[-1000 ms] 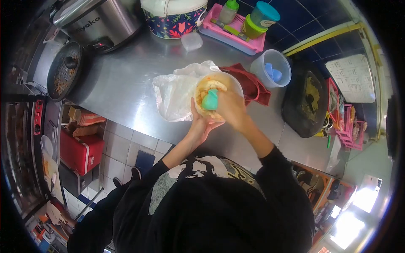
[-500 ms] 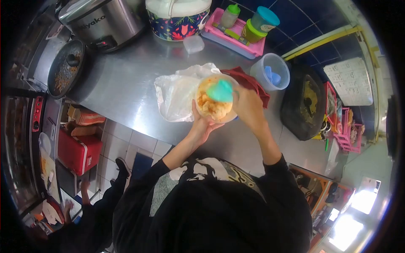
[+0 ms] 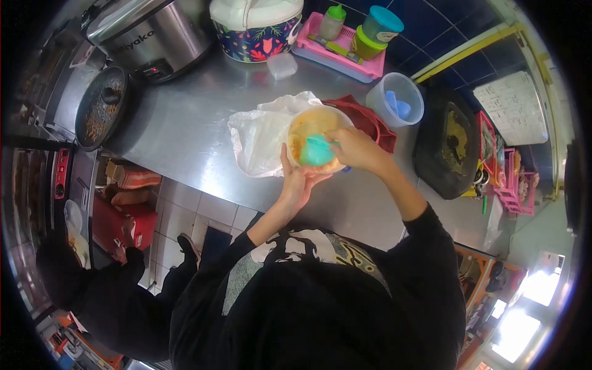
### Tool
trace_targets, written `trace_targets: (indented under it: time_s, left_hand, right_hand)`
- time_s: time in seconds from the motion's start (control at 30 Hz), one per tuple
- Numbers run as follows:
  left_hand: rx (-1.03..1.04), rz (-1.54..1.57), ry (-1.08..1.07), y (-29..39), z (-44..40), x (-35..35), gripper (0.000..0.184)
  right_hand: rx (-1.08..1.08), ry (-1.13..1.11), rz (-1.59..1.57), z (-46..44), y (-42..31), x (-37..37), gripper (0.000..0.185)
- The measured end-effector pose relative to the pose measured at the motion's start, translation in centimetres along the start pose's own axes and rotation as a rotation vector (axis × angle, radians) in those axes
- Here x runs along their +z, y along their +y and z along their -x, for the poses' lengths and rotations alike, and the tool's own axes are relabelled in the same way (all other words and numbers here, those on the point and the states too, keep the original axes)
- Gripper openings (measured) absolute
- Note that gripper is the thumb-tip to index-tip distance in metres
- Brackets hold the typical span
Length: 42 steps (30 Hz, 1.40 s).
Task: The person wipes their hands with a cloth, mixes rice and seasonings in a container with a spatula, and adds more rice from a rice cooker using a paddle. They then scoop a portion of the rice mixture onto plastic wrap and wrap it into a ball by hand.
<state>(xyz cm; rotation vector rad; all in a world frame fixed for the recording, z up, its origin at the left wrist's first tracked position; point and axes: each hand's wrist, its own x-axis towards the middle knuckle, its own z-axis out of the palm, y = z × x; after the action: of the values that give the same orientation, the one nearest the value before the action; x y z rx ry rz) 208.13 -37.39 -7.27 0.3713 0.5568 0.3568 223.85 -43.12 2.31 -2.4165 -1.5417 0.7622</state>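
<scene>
Head view, left to right. Far left: lidded pan (image 3: 100, 114); below it a co-worker (image 3: 111, 302) in black bends by a red cooler box (image 3: 145, 223), one hand at it, contact unclear. White plastic bag (image 3: 259, 142) lies crumpled on the steel surface (image 3: 179, 117), just beside the work.

Centre: left hand (image 3: 297, 186) cradles the tub (image 3: 314, 121), fingers curved round its near side, thumb up along the wall. Tub is tilted toward the wearer, near the surface's front edge; whether its base rests there, cannot tell. Green scoop (image 3: 317, 152) sits inside, against pale food (image 3: 298, 148) with orange bits. Right hand (image 3: 353, 147) has its fingers closed on the scoop's handle.

Right: red cloth (image 3: 375, 131) behind that hand, then a clear container (image 3: 377, 102) with a blue scoop (image 3: 399, 106).

Step in hand, my reading: scooping or turning the food. Load hidden. Next move seems to call for a steady tub and a level scoop clearing the rim.
</scene>
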Motion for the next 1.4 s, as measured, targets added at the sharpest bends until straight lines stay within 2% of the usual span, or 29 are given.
trace_targets:
  time_s: [0.1,0.23,0.3,0.33,0.43,0.6,0.63,0.7,0.73,0.83,0.9,0.93,1.0,1.03,1.1,1.13,1.2,1.23,1.27,1.33,1.4]
  left_hand:
    - [-0.017,0.012,0.006,0.1,0.1,0.1,0.104]
    - [-0.034,0.026,-0.002,0.0,-0.1,0.0,0.105]
    - [-0.032,0.008,-0.008,0.0,-0.1,-0.1,0.105]
    - [-0.030,-0.009,-0.019,0.0,-0.2,-0.1,0.106]
    - [-0.018,-0.036,-0.080,-0.3,-0.4,-0.5,0.106]
    - [-0.040,-0.063,-0.084,-0.1,-0.3,-0.7,0.107]
    - [-0.041,-0.052,-0.095,-0.2,-0.4,-0.9,0.107]
    - [-0.047,-0.040,-0.107,-0.1,-0.3,-0.9,0.107]
    - [-0.048,-0.048,-0.102,-0.1,-0.1,-0.7,0.107]
    - [-0.058,-0.053,-0.080,0.1,0.3,-0.5,0.106]
    - [-0.048,-0.054,-0.083,0.6,-0.6,-0.1,0.106]
    - [-0.037,-0.045,-0.092,0.4,-0.4,-0.1,0.106]
    - [-0.045,-0.047,-0.098,0.1,0.2,-0.6,0.106]
    - [-0.056,-0.049,-0.084,0.0,0.2,-0.6,0.105]
    - [-0.049,-0.045,-0.074,0.1,-0.2,-0.2,0.105]
    - [-0.058,-0.059,-0.072,0.1,0.1,-0.4,0.105]
    - [-0.042,-0.064,-0.078,0.6,-0.4,0.0,0.105]
    - [-0.042,-0.058,-0.082,0.6,-0.3,0.0,0.104]
    - [-0.049,-0.055,-0.087,0.5,0.0,-0.1,0.104]
    - [-0.063,-0.078,-0.067,0.2,0.4,-0.3,0.104]
    - [-0.041,-0.090,-0.056,0.1,-0.2,0.0,0.103]
  right_hand:
    - [0.019,-0.047,0.088,2.0,-1.2,-1.7,0.024]
    - [0.062,-0.057,0.123,1.7,-0.3,1.2,0.022]
    - [0.008,0.139,0.114,0.7,0.4,4.6,0.023]
    - [0.012,0.144,0.112,0.6,0.5,4.9,0.023]
    - [0.109,0.162,0.048,1.2,0.1,3.3,0.017]
    - [0.070,0.327,-0.136,2.6,-0.9,-1.7,0.015]
    - [0.076,0.329,-0.141,2.3,-0.4,-0.4,0.015]
    - [0.080,0.126,0.117,1.1,0.5,3.4,0.020]
    - [0.082,0.125,0.118,0.7,0.7,4.1,0.020]
    - [0.054,0.093,0.161,0.5,0.1,3.8,0.016]
    - [0.126,0.150,0.066,0.3,-1.0,0.0,0.017]
    - [0.121,0.137,0.067,-0.1,-0.9,0.4,0.017]
    - [0.007,0.313,0.017,-0.6,-0.5,2.5,0.015]
    - [0.013,0.318,0.016,-1.1,0.1,3.2,0.015]
    - [-0.118,0.270,0.281,-2.8,0.6,3.1,0.017]
    - [-0.114,0.269,0.270,-2.8,1.1,3.0,0.017]
    - [0.173,0.083,0.149,-3.0,-0.6,-2.1,0.017]
    - [0.191,0.109,0.022,-1.8,-2.1,-3.4,0.015]
    - [0.195,0.099,0.018,-2.2,-1.7,-1.4,0.015]
    - [0.022,0.163,0.201,-3.1,-0.3,4.1,0.014]
    - [-0.029,0.242,0.165,-2.9,-0.4,2.8,0.014]
